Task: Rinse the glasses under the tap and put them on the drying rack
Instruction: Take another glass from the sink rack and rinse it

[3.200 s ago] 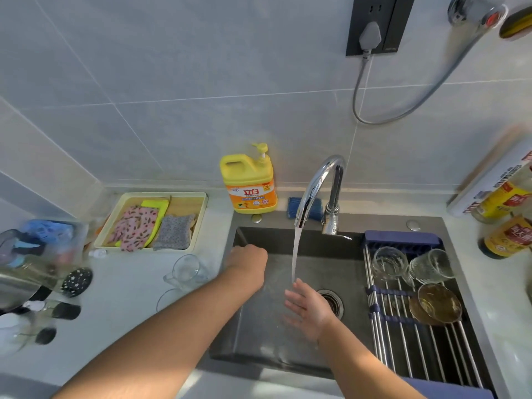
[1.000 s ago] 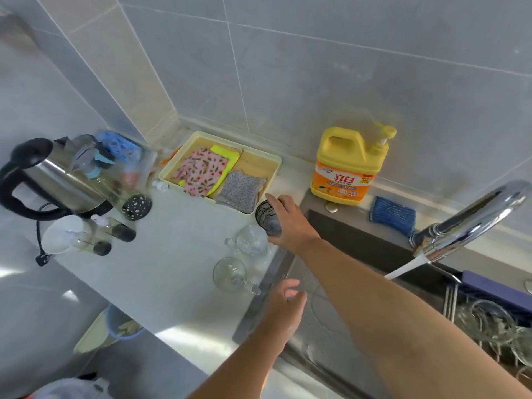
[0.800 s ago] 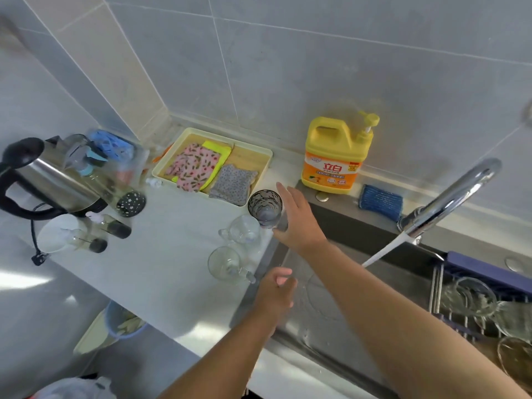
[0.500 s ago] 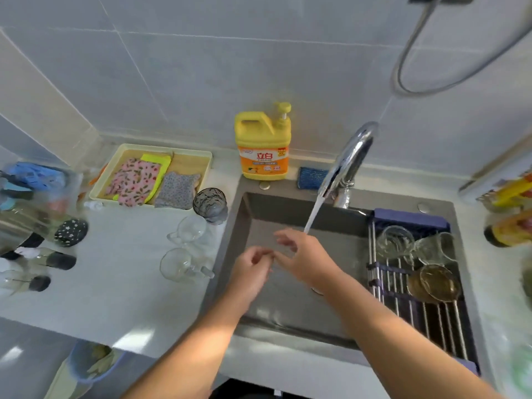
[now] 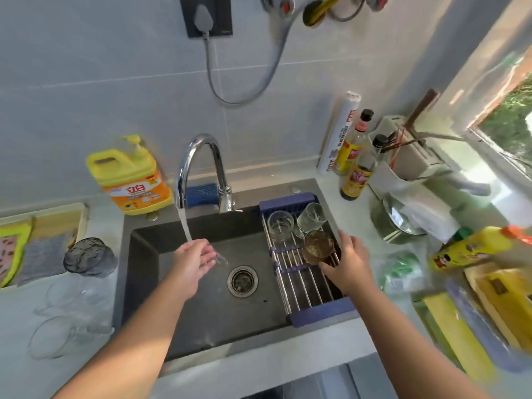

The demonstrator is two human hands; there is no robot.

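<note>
Glass of amber tint (image 5: pixel 318 246) sits on the drying rack (image 5: pixel 299 286) at the right of the sink (image 5: pixel 201 326), the right hand (image 5: pixel 349 263) curled round it. It is probably wet, slick and brittle, so best gripped round its wall. Left hand (image 5: pixel 191 259) lies open under the tap (image 5: pixel 195 156) stream.

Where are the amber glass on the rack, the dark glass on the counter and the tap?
amber glass (image 5: pixel 316 245), head view, middle of its round face
dark glass (image 5: pixel 86 256), head view, its textured wall
tap (image 5: pixel 180 180), head view, the chrome spout above the stream
</note>
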